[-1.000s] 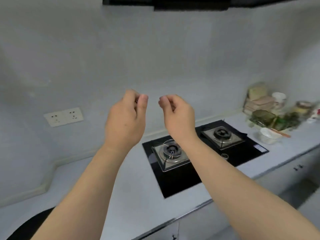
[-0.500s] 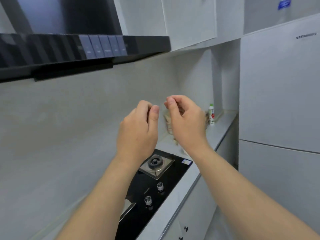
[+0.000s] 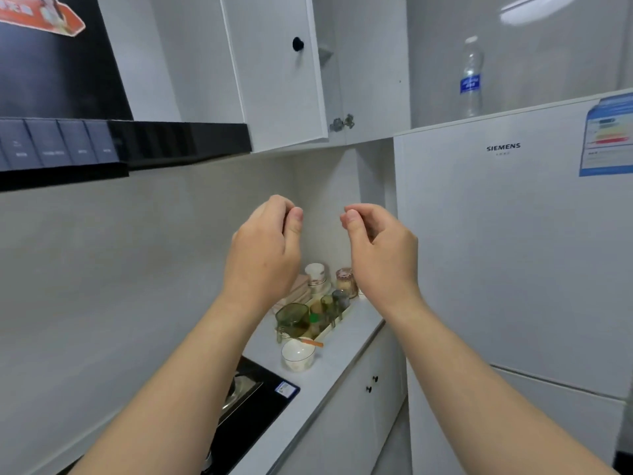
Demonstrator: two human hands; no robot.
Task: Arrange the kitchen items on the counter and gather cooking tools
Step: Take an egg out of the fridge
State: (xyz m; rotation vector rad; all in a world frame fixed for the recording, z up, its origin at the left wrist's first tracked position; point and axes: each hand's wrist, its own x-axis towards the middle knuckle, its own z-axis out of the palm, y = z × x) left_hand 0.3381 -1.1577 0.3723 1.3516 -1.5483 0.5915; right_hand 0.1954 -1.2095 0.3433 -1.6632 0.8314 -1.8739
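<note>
Left hand [image 3: 263, 248] and right hand [image 3: 380, 248] are raised side by side at mid-frame, fingers curled in and thumbs against fingertips. Both are clenched, with nothing visible in either (no contact with any item). Kitchen items sit clustered at lower centre on the counter [image 3: 346, 368], below the hands: white bowl [image 3: 298, 356], green glass jug [image 3: 291, 317], narrow tray [image 3: 337, 320] of jars, white cup [image 3: 315, 274].

Judgement: task barely begun — nothing grasped, cluster looks unsorted, no cooking tools gathered.

Surface: pale counter, black hob [image 3: 253, 406] at lower left.

Room: range hood [image 3: 137, 142] upper left, wall cabinet door [image 3: 277, 80] ajar at top centre, white fridge [image 3: 507, 262] filling the right — water bottle [image 3: 471, 77] on top.
</note>
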